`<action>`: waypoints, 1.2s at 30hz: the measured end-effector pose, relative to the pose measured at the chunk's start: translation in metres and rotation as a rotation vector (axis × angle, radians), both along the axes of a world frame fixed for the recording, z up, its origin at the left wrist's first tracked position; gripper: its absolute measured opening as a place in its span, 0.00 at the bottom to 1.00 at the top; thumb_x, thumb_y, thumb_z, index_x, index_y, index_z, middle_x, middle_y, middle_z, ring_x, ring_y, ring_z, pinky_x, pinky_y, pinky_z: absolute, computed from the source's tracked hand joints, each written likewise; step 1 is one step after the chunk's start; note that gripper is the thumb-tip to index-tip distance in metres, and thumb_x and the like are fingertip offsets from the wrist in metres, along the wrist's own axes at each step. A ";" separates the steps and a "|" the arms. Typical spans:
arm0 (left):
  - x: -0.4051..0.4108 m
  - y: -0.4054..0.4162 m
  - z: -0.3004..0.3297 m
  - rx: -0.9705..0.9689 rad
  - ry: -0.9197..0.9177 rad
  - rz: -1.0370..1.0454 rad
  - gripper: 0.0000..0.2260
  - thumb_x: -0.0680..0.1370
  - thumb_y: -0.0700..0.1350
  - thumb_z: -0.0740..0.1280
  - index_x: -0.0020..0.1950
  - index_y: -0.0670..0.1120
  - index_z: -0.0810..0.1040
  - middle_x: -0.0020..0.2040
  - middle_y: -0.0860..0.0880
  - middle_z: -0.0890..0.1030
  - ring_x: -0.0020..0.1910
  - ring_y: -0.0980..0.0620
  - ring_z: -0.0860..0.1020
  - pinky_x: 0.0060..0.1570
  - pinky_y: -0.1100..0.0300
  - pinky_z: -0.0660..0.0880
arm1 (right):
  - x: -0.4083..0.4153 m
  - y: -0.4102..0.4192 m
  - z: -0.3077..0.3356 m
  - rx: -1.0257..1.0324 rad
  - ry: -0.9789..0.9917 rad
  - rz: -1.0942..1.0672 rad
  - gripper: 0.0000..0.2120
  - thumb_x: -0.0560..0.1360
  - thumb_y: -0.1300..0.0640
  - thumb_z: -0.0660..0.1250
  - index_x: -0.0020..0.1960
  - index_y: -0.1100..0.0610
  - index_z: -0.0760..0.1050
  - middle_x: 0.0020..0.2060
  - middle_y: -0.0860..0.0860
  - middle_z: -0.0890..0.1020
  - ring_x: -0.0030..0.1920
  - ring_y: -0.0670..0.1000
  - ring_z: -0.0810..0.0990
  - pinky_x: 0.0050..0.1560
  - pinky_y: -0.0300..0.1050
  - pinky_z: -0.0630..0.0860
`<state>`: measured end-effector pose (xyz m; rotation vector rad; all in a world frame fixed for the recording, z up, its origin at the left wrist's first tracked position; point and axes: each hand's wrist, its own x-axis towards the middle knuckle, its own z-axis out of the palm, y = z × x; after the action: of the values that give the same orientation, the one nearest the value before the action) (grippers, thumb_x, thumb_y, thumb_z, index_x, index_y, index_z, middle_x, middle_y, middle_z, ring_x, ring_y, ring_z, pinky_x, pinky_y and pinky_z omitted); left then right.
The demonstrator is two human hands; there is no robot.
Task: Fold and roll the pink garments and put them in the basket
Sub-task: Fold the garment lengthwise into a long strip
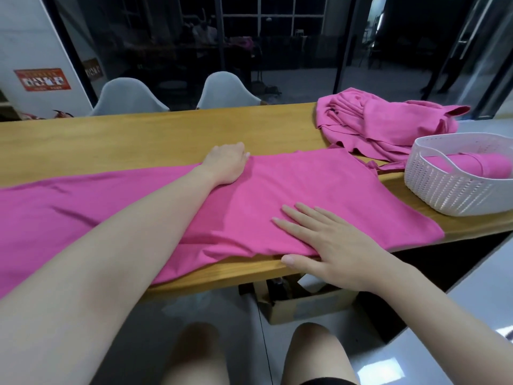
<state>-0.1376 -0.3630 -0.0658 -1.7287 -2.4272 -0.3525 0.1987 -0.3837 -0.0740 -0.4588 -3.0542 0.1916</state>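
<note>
Pink garment (305,190) is spread on the wooden table (138,140). Far edge apparently pinched by left hand (226,162); right hand (330,243) pressed flat, fingers spread. Fold could skew if cloth slips. One roll already in basket (444,190).

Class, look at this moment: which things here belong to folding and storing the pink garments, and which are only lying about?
Part of the job:
spread pink garment
heap of pink garments
rolled garment
white basket
left hand
right hand

Lying about:
white chairs
cardboard box
red sign
</note>
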 end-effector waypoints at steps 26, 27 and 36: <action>-0.085 -0.111 -0.011 0.190 0.073 0.175 0.09 0.84 0.48 0.57 0.57 0.47 0.75 0.55 0.46 0.77 0.56 0.43 0.73 0.58 0.47 0.66 | -0.122 0.096 -0.004 -0.043 -0.028 -0.251 0.43 0.73 0.22 0.40 0.82 0.42 0.54 0.82 0.47 0.53 0.82 0.50 0.50 0.81 0.53 0.47; -0.078 -0.115 -0.004 0.229 0.136 0.156 0.09 0.84 0.46 0.58 0.58 0.46 0.75 0.55 0.46 0.76 0.55 0.42 0.73 0.57 0.47 0.67 | -0.121 0.095 -0.003 -0.036 -0.031 -0.263 0.45 0.72 0.22 0.40 0.82 0.43 0.54 0.82 0.48 0.54 0.82 0.51 0.51 0.81 0.53 0.47; 0.103 -0.247 -0.010 0.256 0.134 -0.068 0.16 0.84 0.57 0.58 0.53 0.45 0.76 0.50 0.48 0.76 0.48 0.48 0.73 0.48 0.54 0.72 | -0.124 0.018 0.011 -0.066 0.036 0.064 0.27 0.85 0.40 0.49 0.82 0.44 0.57 0.82 0.46 0.55 0.82 0.46 0.50 0.81 0.47 0.44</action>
<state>-0.0347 -0.6102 -0.0763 -1.6683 -2.1290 -0.5133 0.0750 -0.3657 -0.0632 -0.3571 -3.0372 0.3007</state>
